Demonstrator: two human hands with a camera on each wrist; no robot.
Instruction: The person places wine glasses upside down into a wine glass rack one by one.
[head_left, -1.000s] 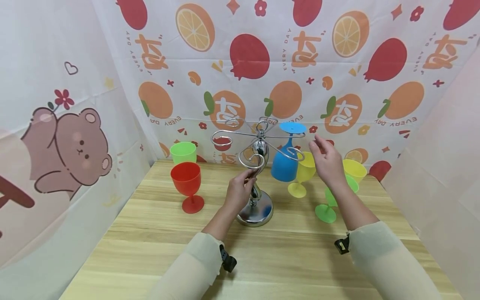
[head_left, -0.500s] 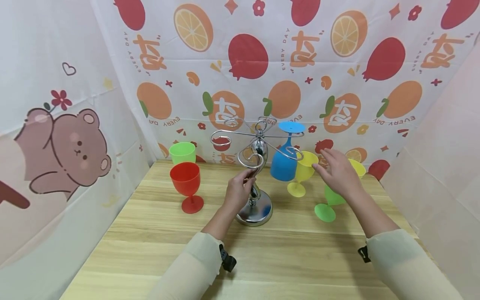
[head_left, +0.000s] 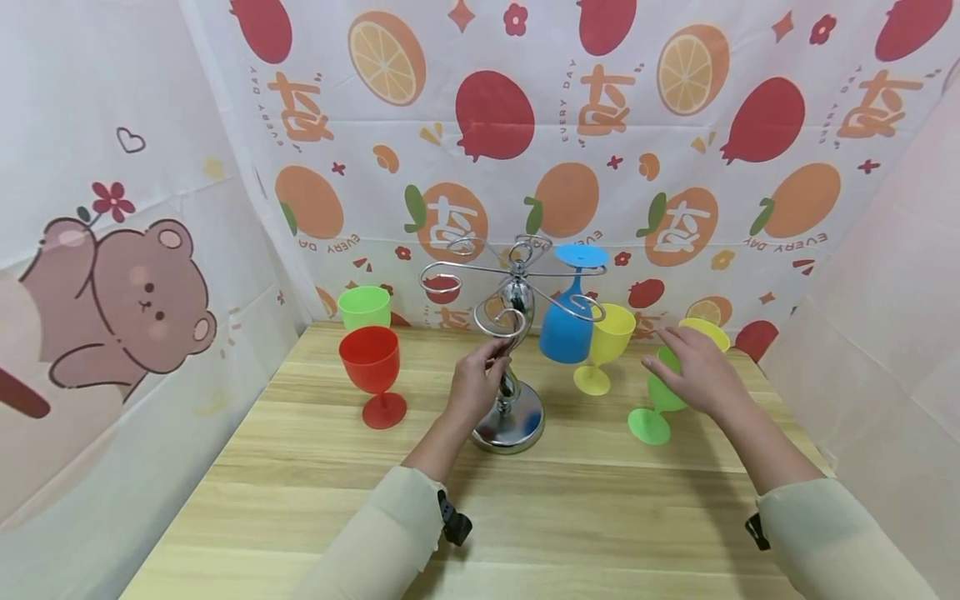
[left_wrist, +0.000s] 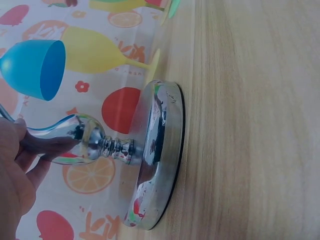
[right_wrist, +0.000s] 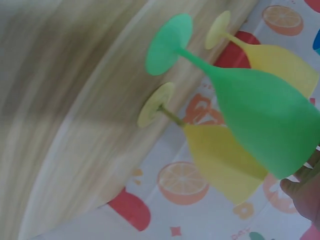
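A shiny metal goblet rack with curled wire arms stands on the table. My left hand grips its stem under the arms; the left wrist view shows the fingers around the chrome stem. A blue goblet hangs upside down by its foot from a right-hand arm. My right hand is at the upright green goblet on the right, fingers extended over its rim and hiding part of the bowl. In the right wrist view the fingertips are close to the green bowl; contact is unclear.
Behind the green goblet is a yellow goblet; another yellow goblet stands behind the blue one. To the left are a red goblet and a second green goblet. A fruit-print cloth hangs behind the wooden table.
My right hand has moved right and down, away from the hanging blue goblet to the green goblet. My left hand has stayed on the rack's stem.
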